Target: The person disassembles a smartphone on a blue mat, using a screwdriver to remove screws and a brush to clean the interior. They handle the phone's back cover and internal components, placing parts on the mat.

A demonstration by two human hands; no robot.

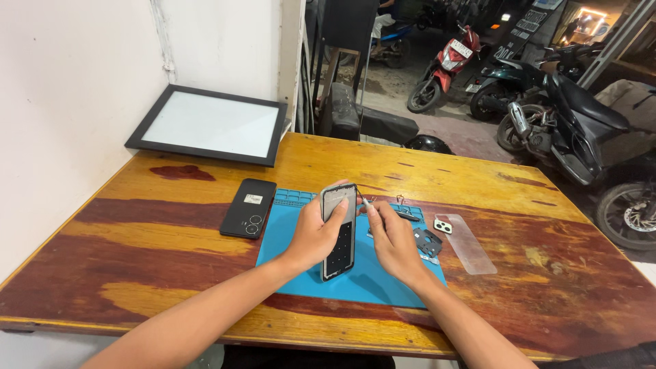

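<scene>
Our left hand clasps the opened phone upright over the blue mat, long axis running six to twelve o'clock. At three o'clock, our right hand pinches what looks like a thin tool by its top edge. Beyond at ten o'clock lies the black back cover.

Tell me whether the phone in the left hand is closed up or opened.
Opened: the slim black phone body shows bare internals, and its black back cover lies apart on the wooden table.

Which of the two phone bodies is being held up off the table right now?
The opened phone in the left hand, over the blue mat; the black back cover lies flat.
</scene>
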